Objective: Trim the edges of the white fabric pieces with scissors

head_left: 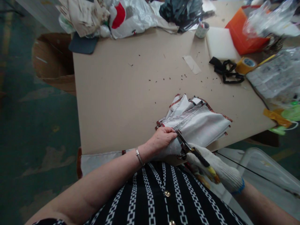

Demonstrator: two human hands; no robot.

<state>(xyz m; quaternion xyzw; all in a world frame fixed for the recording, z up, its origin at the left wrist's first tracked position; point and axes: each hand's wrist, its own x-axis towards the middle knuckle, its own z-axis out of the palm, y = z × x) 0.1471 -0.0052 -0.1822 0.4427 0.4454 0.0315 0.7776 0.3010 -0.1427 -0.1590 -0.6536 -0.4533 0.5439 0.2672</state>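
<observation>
My left hand, bare with a bracelet at the wrist, pinches the edge of a white fabric piece with brown trim. The fabric lies in folded layers at the table's near edge, partly hanging toward my body. My right hand, in a white knit glove with a blue cuff, is closed on a hand tool with black-and-yellow handles. Its dark metal jaws point up and left, close to my left fingertips at the fabric edge. Whether the jaws touch the fabric I cannot tell.
Small dark bits and a white paper strip lie on the beige table. Black straps, a yellow tape roll, a white block and an orange box stand right. Plastic bags line the back.
</observation>
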